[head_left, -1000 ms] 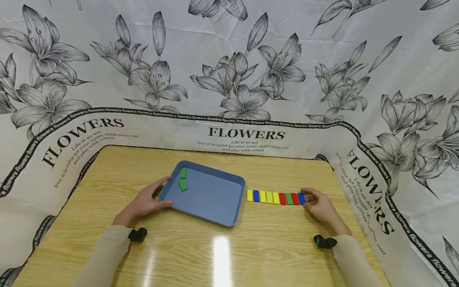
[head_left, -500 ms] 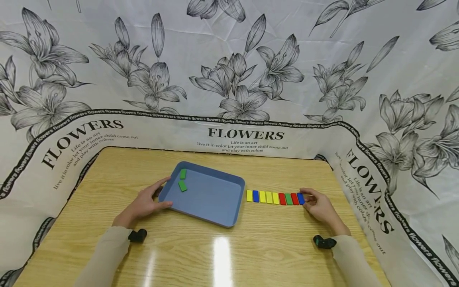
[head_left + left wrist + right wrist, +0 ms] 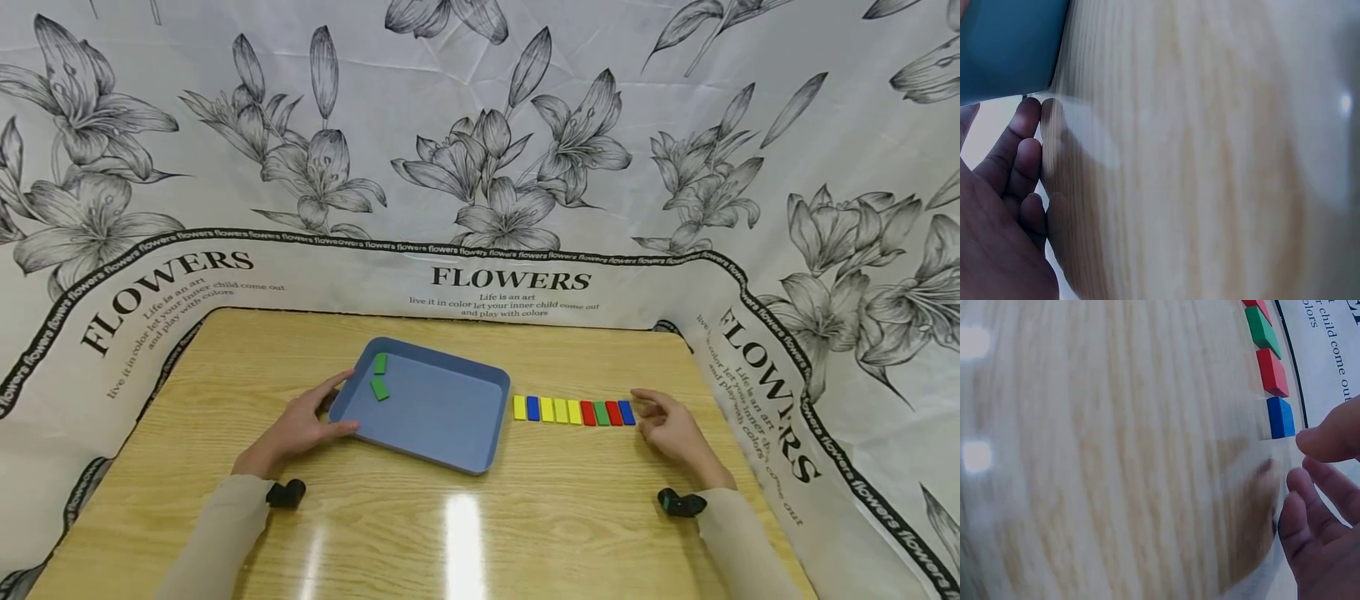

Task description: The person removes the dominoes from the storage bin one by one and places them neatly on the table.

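Observation:
My left hand [image 3: 296, 427] holds the left end of a blue-grey tray [image 3: 420, 451], thumb at its front corner and index finger along its side. In the left wrist view, the other fingers [image 3: 1025, 165] are bent beside the tray's corner [image 3: 1010, 50]. Two green blocks [image 3: 380, 389] lie in the tray near that end. To the tray's right, a straight row of flat coloured blocks ends in a blue block [image 3: 627, 412]. My right hand [image 3: 672, 429] is just right of this block, its thumb and fingers slightly apart from it with nothing between them.
In the row, yellow blocks [image 3: 561, 412] and a second blue block [image 3: 533, 408] lie nearer the tray; red blocks [image 3: 588, 413] and a green one [image 3: 602, 414] lie nearer my right hand. A flower-printed cloth [image 3: 510, 287] surrounds the wooden table [image 3: 555, 517].
My right hand's fingers have come off the end blue block and moved slightly right. The left hand and tray have stayed in place; the whole view has shifted slightly.

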`<state>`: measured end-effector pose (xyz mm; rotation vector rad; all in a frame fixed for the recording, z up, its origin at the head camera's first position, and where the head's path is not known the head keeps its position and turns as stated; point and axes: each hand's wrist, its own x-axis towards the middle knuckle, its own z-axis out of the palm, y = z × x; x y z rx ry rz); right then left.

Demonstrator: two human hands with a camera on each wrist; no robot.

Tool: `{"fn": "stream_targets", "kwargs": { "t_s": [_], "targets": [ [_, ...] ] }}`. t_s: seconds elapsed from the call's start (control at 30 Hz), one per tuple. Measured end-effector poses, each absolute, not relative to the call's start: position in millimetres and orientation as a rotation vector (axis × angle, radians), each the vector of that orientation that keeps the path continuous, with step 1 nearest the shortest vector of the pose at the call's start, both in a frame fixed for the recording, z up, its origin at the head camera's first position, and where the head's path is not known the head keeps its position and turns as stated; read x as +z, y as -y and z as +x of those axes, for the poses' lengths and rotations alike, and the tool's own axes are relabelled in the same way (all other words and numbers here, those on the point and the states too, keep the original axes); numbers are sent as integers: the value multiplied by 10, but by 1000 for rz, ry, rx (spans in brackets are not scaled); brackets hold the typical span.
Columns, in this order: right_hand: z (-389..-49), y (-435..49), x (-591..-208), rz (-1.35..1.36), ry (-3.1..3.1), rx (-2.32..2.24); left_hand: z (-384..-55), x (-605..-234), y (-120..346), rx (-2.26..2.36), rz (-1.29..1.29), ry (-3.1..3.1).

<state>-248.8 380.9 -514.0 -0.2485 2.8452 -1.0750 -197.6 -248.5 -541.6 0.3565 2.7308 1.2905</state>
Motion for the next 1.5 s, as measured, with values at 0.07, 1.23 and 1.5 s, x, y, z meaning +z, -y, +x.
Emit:
{"fn": "stream_targets", "kwargs": {
  "t_s": [0.07, 1.23, 1.5],
  "targets": [
    [-2497, -3801, -5119, -232, -2846, -1065, -1972, -5417, 2489, 1283, 355, -2737],
    [-3113, -1506, -4668, -927, -2604, -1025, -1993, -5439, 2485, 1280, 414, -2745],
    [-3075, -969, -4705, -1116, -2574, -989, -1986, -5439, 2493, 1278, 408, -2750]
  ]
}}
